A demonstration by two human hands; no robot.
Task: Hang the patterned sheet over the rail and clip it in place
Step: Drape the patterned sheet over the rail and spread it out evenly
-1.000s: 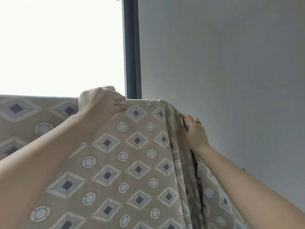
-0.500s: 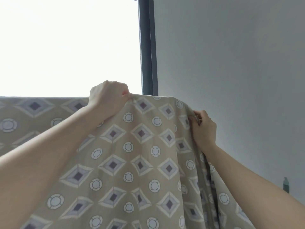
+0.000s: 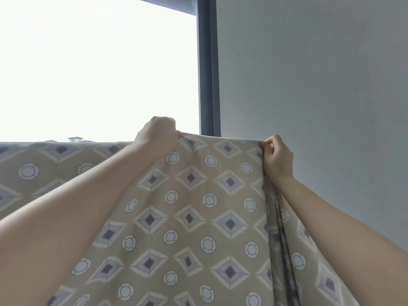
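Patterned sheet (image 3: 189, 217): soft, light, limp cloth, draped over a hidden rail, hanging toward the viewer; likely slides unless held at the top fold. Left hand (image 3: 157, 135) fisted on fold; right hand (image 3: 277, 159) pinching the gathered corner. Beyond: window frame (image 3: 208, 67), wall (image 3: 309, 74).

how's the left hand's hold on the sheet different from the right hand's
The left hand is a closed fist over the top fold of the sheet; the right hand pinches the sheet's gathered side edge. The left hand sits higher, before the window; the right hand sits lower, before the wall. Both grip the sheet.
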